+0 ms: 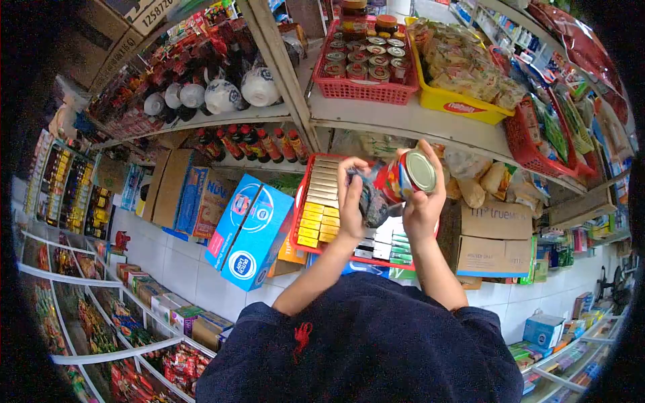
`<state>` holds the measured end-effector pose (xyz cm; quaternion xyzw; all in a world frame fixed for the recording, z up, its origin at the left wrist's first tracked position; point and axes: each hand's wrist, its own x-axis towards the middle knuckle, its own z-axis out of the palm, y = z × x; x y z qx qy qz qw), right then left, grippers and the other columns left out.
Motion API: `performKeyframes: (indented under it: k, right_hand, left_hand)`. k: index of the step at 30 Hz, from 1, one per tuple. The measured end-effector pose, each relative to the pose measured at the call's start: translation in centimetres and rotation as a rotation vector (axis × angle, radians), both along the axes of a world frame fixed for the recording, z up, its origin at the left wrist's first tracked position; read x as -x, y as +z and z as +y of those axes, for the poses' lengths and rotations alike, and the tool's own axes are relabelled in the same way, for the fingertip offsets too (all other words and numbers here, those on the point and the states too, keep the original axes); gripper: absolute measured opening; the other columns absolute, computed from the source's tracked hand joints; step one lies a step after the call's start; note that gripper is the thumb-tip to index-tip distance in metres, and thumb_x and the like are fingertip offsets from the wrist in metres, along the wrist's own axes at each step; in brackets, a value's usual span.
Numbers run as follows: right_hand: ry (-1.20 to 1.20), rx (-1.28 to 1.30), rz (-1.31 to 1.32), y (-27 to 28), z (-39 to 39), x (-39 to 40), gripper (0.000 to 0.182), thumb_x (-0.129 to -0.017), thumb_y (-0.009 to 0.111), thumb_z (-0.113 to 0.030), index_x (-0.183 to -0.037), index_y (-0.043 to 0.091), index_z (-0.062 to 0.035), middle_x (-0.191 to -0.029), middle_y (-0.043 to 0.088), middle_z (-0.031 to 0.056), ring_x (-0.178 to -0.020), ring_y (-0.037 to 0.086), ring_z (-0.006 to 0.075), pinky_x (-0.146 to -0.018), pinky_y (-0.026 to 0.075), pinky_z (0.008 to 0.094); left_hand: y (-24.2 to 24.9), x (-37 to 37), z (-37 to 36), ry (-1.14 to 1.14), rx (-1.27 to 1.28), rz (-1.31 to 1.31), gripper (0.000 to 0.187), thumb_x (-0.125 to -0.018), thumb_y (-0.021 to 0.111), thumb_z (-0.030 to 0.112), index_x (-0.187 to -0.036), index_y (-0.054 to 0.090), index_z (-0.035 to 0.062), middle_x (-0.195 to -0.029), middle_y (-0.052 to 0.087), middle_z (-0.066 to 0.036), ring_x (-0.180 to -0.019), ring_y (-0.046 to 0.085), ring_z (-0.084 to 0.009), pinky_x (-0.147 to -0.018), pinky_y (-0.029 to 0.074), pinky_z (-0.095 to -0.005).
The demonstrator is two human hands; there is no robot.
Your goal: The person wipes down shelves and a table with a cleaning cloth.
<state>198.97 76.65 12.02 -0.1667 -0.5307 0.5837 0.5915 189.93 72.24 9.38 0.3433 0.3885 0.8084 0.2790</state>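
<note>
In a crowded shop aisle, the right hand (424, 201) grips a tin can (406, 176) with a red label, held up before the shelf (403, 121), while the left hand (353, 201) closes on a dark cloth (371, 201) pressed against the can. A cardboard box (500, 236) beside them reads "truemilk"; the can's label is too blurred to read.

A single head-worn camera with a wide fisheye lens looks forward and steeply down, close over the person's own dark sleeves (363, 336) and raised hands (390, 195), facing shop shelves (403, 121) that curve around the frame edges.
</note>
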Motion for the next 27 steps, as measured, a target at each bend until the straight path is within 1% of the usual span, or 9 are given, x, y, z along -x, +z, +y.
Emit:
performKeyframes:
  k: [4, 5, 7, 11, 12, 15, 19, 21, 27]
  right_hand:
    - [0.052, 0.036, 0.053, -2.2, -0.8, 2.0, 0.079, -0.076, 0.049, -0.058, -0.123, 0.034, 0.0035, -0.106, 0.053, 0.0134, -0.096, 0.052, 0.0193, -0.084, 0.041, 0.031]
    - [0.092, 0.069, 0.076, -3.1, -1.2, 2.3, 0.073, -0.08, 0.045, -0.056, -0.122, 0.035, 0.0028, -0.106, 0.053, 0.0126, -0.095, 0.053, 0.019, -0.084, 0.041, 0.0308]
    - [0.093, 0.332, 0.271, -4.5, -2.6, 3.3, 0.062, -0.086, 0.036, -0.05, -0.122, 0.037, 0.001, -0.106, 0.053, 0.0112, -0.094, 0.053, 0.0183, -0.085, 0.041, 0.0308]
    - [0.176, 0.525, 0.141, -4.1, -1.8, 2.1, 0.048, -0.09, 0.035, -0.041, -0.114, 0.046, -0.0003, -0.096, 0.058, 0.0091, -0.083, 0.057, 0.0154, -0.074, 0.046, 0.0292]
    - [0.226, 0.575, 0.066, -3.6, -1.3, 1.7, 0.045, -0.09, 0.036, -0.039, -0.111, 0.048, -0.0017, -0.093, 0.059, 0.0081, -0.08, 0.058, 0.0155, -0.072, 0.047, 0.0288]
    - [0.264, 0.863, 0.131, -4.5, -0.3, 1.1, 0.04, -0.09, 0.038, -0.036, -0.111, 0.046, -0.0033, -0.094, 0.057, 0.008, -0.08, 0.058, 0.0163, -0.073, 0.046, 0.0296]
    - [0.2, 0.614, 0.048, -6.4, -0.4, 2.0, 0.044, -0.088, 0.036, -0.034, -0.121, 0.042, -0.0057, -0.106, 0.054, 0.0086, -0.094, 0.053, 0.0195, -0.085, 0.04, 0.0333]
    - [0.266, 0.601, 0.04, -6.3, -0.4, 1.6, 0.046, -0.087, 0.038, -0.034, -0.124, 0.039, -0.0054, -0.105, 0.054, 0.0093, -0.092, 0.053, 0.0183, -0.084, 0.041, 0.0313]
    - [0.186, 0.23, -0.207, -4.9, -1.9, 1.8, 0.057, -0.073, 0.05, -0.034, -0.115, 0.046, 0.0042, -0.114, 0.048, 0.0125, -0.104, 0.047, 0.0204, -0.091, 0.033, 0.0302]
  left_hand:
    - [-3.3, -1.4, 0.9, -0.08, -0.139, -0.717, 0.033, -0.09, 0.034, 0.038, -0.093, 0.049, 0.008, -0.09, 0.053, -0.009, -0.094, 0.05, -0.0202, -0.089, 0.036, -0.0345]
    - [-4.3, -0.7, 1.5, -0.115, -0.197, -0.698, 0.026, -0.091, 0.034, 0.033, -0.094, 0.043, 0.0086, -0.077, 0.047, -0.003, -0.075, 0.047, -0.0135, -0.075, 0.039, -0.0275]
    - [-4.7, 1.4, 1.9, -0.356, -0.526, -0.701, 0.028, -0.091, 0.033, 0.034, -0.091, 0.043, 0.0078, -0.076, 0.047, -0.004, -0.072, 0.046, -0.0151, -0.072, 0.039, -0.0288]
    - [-4.3, 3.1, 0.7, -0.091, -0.014, -0.255, 0.034, -0.09, 0.033, 0.039, -0.085, 0.044, 0.0081, -0.068, 0.043, -0.004, -0.063, 0.043, -0.0151, -0.064, 0.039, -0.0287]
    - [-1.8, 3.2, 0.1, -0.058, 0.096, -0.391, 0.032, -0.09, 0.033, 0.041, -0.086, 0.043, 0.0101, -0.068, 0.042, -0.002, -0.061, 0.041, -0.0136, -0.059, 0.036, -0.0252]
    - [-1.4, 3.9, -0.4, -0.013, 0.112, 0.007, 0.036, -0.091, 0.027, 0.043, -0.091, 0.044, 0.0107, -0.085, 0.043, -0.003, -0.075, 0.043, -0.0136, -0.07, 0.039, -0.0263]
    - [-2.8, 1.4, -2.6, 0.081, 0.217, 0.961, 0.04, -0.084, 0.042, 0.035, -0.112, 0.044, 0.0059, -0.109, 0.04, -0.011, -0.107, 0.037, -0.0265, -0.095, 0.027, -0.0373]
    - [-3.5, 1.0, -4.0, -0.058, 0.172, 0.876, 0.05, -0.079, 0.05, 0.019, -0.126, 0.035, 0.0076, -0.122, 0.036, -0.014, -0.116, 0.032, -0.0314, -0.099, 0.018, -0.0454]
    - [-4.5, 1.4, -5.1, 0.211, 0.572, 1.008, 0.078, -0.076, 0.06, 0.03, -0.137, 0.014, 0.0127, -0.142, 0.011, -0.012, -0.13, 0.005, -0.0346, -0.103, 0.01, -0.0441]
